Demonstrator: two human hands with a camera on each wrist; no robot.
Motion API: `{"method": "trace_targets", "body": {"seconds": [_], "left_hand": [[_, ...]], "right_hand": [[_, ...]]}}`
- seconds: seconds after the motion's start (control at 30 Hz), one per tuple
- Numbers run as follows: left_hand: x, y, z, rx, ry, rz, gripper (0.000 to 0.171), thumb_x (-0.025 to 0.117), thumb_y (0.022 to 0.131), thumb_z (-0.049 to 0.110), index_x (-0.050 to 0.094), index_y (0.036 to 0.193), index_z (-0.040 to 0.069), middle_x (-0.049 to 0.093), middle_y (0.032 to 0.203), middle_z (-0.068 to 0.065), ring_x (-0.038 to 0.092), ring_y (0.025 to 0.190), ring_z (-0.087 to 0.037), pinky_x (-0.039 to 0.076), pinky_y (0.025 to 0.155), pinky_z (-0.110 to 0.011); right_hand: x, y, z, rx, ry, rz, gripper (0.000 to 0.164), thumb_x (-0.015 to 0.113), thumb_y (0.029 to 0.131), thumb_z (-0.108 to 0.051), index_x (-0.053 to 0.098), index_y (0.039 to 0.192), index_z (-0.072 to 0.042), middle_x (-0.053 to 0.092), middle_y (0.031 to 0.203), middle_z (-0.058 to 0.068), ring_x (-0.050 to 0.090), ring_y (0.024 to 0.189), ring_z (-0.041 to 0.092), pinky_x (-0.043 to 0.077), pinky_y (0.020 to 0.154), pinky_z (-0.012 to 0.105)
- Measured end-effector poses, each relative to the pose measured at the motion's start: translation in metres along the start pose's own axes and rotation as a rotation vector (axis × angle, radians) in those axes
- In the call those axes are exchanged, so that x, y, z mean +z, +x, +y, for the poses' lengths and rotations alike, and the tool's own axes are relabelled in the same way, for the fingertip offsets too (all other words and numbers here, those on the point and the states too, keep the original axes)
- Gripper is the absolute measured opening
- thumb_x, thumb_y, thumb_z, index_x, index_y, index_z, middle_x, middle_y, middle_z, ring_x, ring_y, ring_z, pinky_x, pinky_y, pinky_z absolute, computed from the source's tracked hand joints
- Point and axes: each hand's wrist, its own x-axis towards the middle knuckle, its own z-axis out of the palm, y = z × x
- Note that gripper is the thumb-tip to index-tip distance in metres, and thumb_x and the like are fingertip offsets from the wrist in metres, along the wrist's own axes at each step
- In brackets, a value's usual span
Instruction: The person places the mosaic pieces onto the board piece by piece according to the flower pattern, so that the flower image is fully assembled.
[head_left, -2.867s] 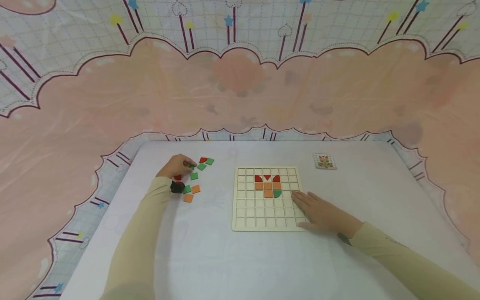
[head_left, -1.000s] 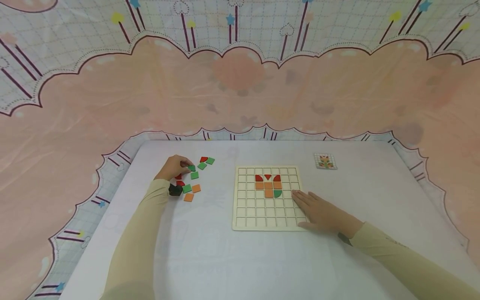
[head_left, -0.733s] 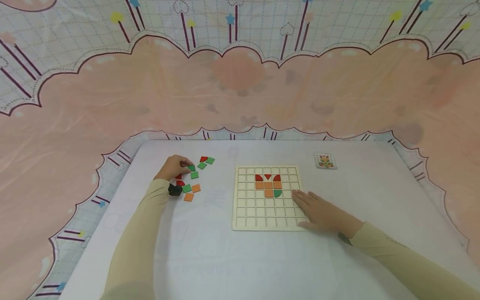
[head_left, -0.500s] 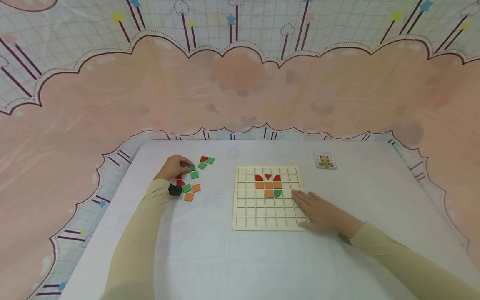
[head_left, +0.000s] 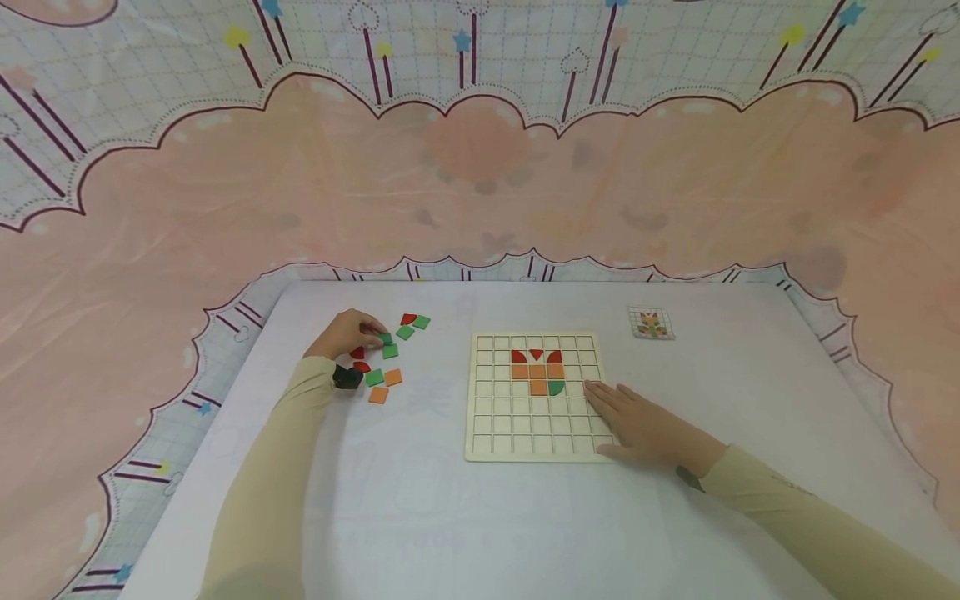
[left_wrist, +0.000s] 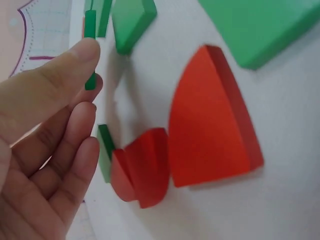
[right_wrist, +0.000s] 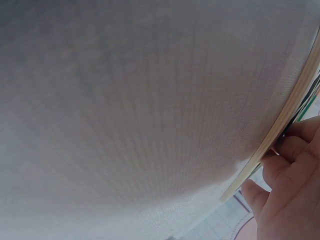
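My left hand (head_left: 347, 333) is over loose tiles at the left of the table. In the left wrist view its thumb and a fingertip pinch a thin green tile (left_wrist: 90, 22), seen edge-on. Below lie a red quarter-round tile (left_wrist: 210, 120), more red tiles and green ones. My right hand (head_left: 648, 429) rests with extended fingers on the right edge of a cream grid board (head_left: 498, 446); the right wrist view shows the fingers at its wooden edge. On the board sit three red tiles, several orange squares (head_left: 538, 387) and a green quarter-round tile (head_left: 556, 387).
Around the left hand are loose green squares (head_left: 405, 332), orange squares (head_left: 393, 377) and red pieces (head_left: 362, 367) on the white table (head_left: 450, 533). A small card (head_left: 651, 323) with a flower pattern lies behind the board to the right. A patterned cloth (head_left: 480, 192) hangs behind.
My left hand has shifted slightly among the loose tiles, and the green tile at its fingertips has turned a little. The right hand and the board's tiles stay as before.
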Motion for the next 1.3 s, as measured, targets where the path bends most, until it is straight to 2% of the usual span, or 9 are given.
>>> {"method": "trace_targets", "body": {"seconds": [0.17, 0.3, 0.5, 0.67, 1.0, 1.1, 1.3], "left_hand": [[-0.001, -0.003, 0.013, 0.068, 0.010, -0.028, 0.026, 0.069, 0.085, 0.012, 0.069, 0.109, 0.003, 0.066, 0.107, -0.015, 0.051, 0.092, -0.024, 0.046, 0.086, -0.035], [0.002, -0.004, 0.027, 0.154, 0.018, -0.040, 0.024, 0.072, 0.082, 0.010, 0.070, 0.104, 0.000, 0.068, 0.099, -0.014, 0.053, 0.084, -0.020, 0.045, 0.080, -0.031], [0.015, -0.003, 0.049, 0.252, 0.039, -0.056, 0.023, 0.073, 0.080, 0.010, 0.072, 0.101, 0.002, 0.069, 0.097, -0.012, 0.058, 0.084, -0.017, 0.049, 0.080, -0.030], [0.029, -0.002, 0.071, 0.329, 0.061, -0.054, 0.021, 0.073, 0.080, 0.012, 0.072, 0.099, 0.003, 0.069, 0.094, -0.010, 0.055, 0.083, -0.018, 0.047, 0.078, -0.029], [0.066, 0.002, 0.110, 0.382, 0.014, -0.078, 0.021, 0.075, 0.078, 0.013, 0.073, 0.098, 0.006, 0.071, 0.099, -0.008, 0.056, 0.087, -0.018, 0.047, 0.084, -0.030], [0.079, 0.003, 0.119, 0.395, -0.005, -0.093, 0.022, 0.076, 0.077, 0.014, 0.073, 0.098, 0.008, 0.071, 0.099, -0.006, 0.055, 0.085, -0.016, 0.046, 0.081, -0.027], [0.101, 0.002, 0.133, 0.380, -0.056, -0.151, 0.020, 0.076, 0.077, 0.013, 0.074, 0.096, 0.008, 0.070, 0.097, -0.005, 0.056, 0.081, -0.011, 0.048, 0.077, -0.022]], "right_hand": [[0.002, 0.001, 0.001, 0.004, -0.018, -0.007, 0.081, 0.047, 0.092, -0.053, 0.020, 0.149, -0.003, 0.018, 0.157, 0.012, 0.019, 0.145, 0.029, 0.021, 0.116, 0.048], [0.004, 0.001, 0.002, 0.003, -0.021, -0.009, 0.081, 0.046, 0.093, -0.054, 0.020, 0.149, -0.003, 0.018, 0.157, 0.012, 0.019, 0.145, 0.029, 0.022, 0.116, 0.048], [0.005, 0.001, 0.002, 0.004, -0.019, -0.011, 0.081, 0.046, 0.092, -0.054, 0.020, 0.149, -0.003, 0.018, 0.157, 0.011, 0.019, 0.145, 0.029, 0.021, 0.116, 0.047], [0.006, 0.001, 0.002, 0.007, -0.025, -0.008, 0.081, 0.047, 0.092, -0.054, 0.020, 0.149, -0.003, 0.018, 0.157, 0.011, 0.019, 0.145, 0.029, 0.021, 0.116, 0.047], [0.004, 0.000, 0.003, -0.009, -0.039, 0.006, 0.080, 0.046, 0.093, -0.053, 0.021, 0.149, -0.002, 0.019, 0.157, 0.013, 0.020, 0.144, 0.030, 0.022, 0.115, 0.048], [0.003, 0.000, 0.003, -0.009, -0.038, 0.005, 0.080, 0.046, 0.093, -0.054, 0.020, 0.149, -0.002, 0.018, 0.157, 0.012, 0.020, 0.145, 0.029, 0.022, 0.115, 0.047], [0.003, 0.000, 0.002, -0.012, -0.026, 0.012, 0.080, 0.046, 0.092, -0.053, 0.020, 0.149, -0.003, 0.018, 0.157, 0.012, 0.020, 0.144, 0.028, 0.022, 0.115, 0.048]]}}
